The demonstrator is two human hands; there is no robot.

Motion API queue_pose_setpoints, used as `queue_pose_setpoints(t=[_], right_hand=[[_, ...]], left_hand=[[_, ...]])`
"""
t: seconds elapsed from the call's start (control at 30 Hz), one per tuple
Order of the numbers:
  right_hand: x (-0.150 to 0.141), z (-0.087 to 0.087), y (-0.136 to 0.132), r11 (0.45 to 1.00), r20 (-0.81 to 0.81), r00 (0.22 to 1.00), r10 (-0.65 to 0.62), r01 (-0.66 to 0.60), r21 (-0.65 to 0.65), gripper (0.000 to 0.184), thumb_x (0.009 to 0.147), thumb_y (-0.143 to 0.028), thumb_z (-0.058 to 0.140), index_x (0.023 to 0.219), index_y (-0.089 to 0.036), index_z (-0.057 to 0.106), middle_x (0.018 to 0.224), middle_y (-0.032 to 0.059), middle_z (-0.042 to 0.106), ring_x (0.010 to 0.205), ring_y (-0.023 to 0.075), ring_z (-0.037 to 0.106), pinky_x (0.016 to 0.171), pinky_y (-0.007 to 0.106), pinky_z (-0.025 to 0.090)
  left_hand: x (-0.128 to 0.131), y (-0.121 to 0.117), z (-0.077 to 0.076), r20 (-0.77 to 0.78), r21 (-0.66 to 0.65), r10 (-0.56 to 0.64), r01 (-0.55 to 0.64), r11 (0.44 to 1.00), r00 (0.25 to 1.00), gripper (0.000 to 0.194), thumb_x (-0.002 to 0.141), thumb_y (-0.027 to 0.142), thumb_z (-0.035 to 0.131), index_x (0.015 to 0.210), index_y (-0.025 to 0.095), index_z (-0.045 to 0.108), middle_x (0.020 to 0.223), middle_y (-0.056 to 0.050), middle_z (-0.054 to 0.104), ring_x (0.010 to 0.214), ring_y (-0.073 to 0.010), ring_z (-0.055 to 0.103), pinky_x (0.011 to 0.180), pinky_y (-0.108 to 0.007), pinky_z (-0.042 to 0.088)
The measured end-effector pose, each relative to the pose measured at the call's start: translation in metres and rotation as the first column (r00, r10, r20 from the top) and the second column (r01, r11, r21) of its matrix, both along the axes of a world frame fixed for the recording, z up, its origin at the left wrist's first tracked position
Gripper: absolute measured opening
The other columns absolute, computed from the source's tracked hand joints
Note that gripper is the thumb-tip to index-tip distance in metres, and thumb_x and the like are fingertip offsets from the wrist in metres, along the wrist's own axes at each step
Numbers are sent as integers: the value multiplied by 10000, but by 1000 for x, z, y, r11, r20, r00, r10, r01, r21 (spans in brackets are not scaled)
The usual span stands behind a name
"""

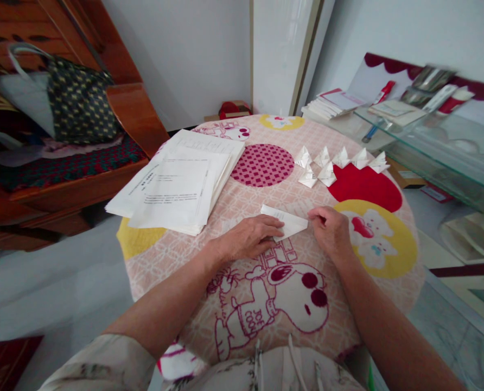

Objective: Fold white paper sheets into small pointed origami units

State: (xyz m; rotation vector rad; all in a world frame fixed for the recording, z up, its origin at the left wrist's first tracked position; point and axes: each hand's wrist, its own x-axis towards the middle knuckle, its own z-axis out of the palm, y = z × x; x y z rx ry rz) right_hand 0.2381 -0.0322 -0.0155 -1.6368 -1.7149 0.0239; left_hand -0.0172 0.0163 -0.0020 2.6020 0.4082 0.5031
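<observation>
A sheet of white paper folded into a triangle (291, 224) lies on the round table in front of me. My left hand (252, 234) rests on its left part, fingers stretched out over the paper and pressing it down. At the right-hand tip, my right hand (330, 227) is closed in a pinch on the folded paper. Beyond it stand several small folded paper pieces (326, 174) with pointed tops, set in two rows.
A stack of printed sheets (177, 184) lies at the table's left side. The patterned tablecloth (266, 195) covers the round table. To the right is a glass shelf (441, 152) with papers and cups. A wooden bench (132, 114) with bags stands left.
</observation>
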Motion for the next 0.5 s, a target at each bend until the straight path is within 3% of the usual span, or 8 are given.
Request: queue_pose_setpoints(t=[0.23,0.5], right_hand=[[-6,3,-6,993,-6,996,-92,92,-68,229,757,-182,523,719,-184,749,715,74,744,662,210,663,637,309,484],[-5,9,-9,982,-225,964,-138,104,-157,238,725,-257,563,744,-183,789,687,60,757,610,216,672,616,317,500]], left_hand=[[-1,0,1,-13,-4,7,-7,1000,1000,283,922,218,645,1192,148,691,1338,-151,653,1274,-245,601,1067,-417,509],[0,0,3,-12,3,5,-5,1000,1000,279,930,222,637,1191,142,690,1333,-155,655,1268,-244,606,1060,-412,514]])
